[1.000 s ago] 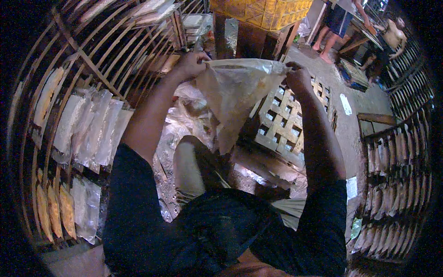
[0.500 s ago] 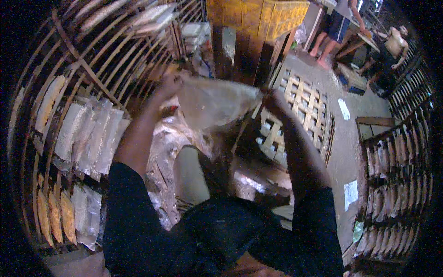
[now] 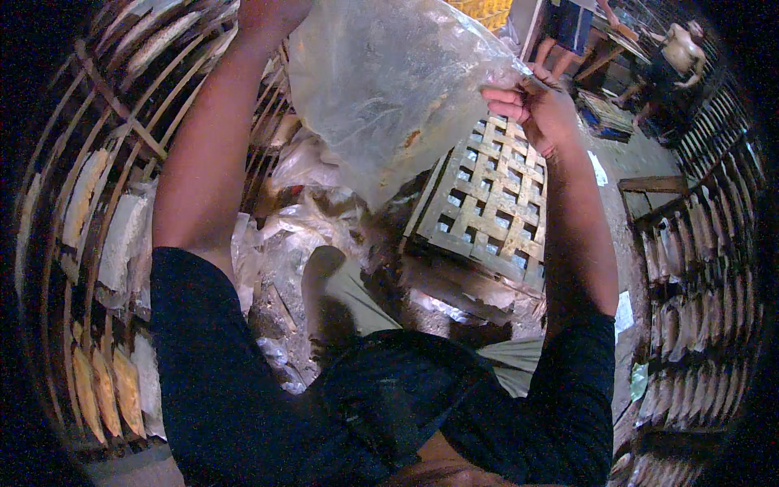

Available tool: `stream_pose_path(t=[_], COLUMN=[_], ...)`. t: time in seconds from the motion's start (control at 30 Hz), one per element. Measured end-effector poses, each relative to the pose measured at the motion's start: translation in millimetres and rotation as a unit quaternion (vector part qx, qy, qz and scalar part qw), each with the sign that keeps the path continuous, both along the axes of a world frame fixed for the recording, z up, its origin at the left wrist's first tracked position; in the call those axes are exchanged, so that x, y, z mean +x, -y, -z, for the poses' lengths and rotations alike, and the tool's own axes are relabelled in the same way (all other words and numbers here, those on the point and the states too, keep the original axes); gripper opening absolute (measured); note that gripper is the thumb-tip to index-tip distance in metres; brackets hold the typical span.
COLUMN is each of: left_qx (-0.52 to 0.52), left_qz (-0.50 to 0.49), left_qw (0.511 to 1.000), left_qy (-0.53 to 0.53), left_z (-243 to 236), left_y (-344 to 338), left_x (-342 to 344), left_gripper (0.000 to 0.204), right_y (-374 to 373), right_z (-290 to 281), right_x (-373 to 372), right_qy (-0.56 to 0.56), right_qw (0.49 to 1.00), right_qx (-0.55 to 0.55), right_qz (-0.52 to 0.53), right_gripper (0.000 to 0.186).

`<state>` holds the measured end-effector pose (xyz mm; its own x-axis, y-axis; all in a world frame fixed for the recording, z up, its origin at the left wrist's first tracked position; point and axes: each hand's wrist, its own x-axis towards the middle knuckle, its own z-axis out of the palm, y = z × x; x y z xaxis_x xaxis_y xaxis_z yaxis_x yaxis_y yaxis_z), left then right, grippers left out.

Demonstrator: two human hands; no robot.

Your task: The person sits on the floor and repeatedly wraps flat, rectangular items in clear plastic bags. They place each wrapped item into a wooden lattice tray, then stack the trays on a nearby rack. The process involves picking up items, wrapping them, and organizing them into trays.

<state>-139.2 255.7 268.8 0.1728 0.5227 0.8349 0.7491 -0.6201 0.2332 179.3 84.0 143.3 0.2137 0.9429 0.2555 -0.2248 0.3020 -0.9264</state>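
Observation:
A clear, cloudy plastic sheet with a few brown stains is stretched up in front of me between my two hands. My right hand pinches its right edge, the fingers curled in. My left hand is raised at the upper picture edge, at the sheet's left side; its fingertips are partly cut off, but the sheet hangs from there. Lower down the sheet narrows to a hanging corner, above a heap of crumpled plastic sheets on the floor.
Woven slatted wooden trays lie stacked to the right. Slatted racks with wrapped pale slabs stand left, with similar racks right. A yellow crate is behind the sheet. Two people work at the far right.
Both hands have risen and moved farther apart, lifting and spreading the plastic sheet. It now covers much of the yellow crate, and the wooden trays show more fully.

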Motion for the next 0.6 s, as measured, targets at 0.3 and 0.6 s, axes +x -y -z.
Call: stream_pose_path(t=[0.3, 0.6], left_qx=[0.024, 0.147], left_qz=[0.222, 0.492], left_qw=[0.97, 0.853], left_qy=[0.092, 0.099], left_z=[-33.1, 97.0], left_y=[-10.7, 111.8], left_x=[109.1, 106.2], left_gripper=[0.027, 0.017], right_y=[16.6, 208.2], right_z=[-45.0, -13.4], right_x=[102.8, 90.3], right_qy=[0.342, 0.31], right_qw=[0.874, 0.831], right_qx=[0.068, 0.25], right_qz=[0.339, 0.389], right_gripper=[0.024, 0.025])
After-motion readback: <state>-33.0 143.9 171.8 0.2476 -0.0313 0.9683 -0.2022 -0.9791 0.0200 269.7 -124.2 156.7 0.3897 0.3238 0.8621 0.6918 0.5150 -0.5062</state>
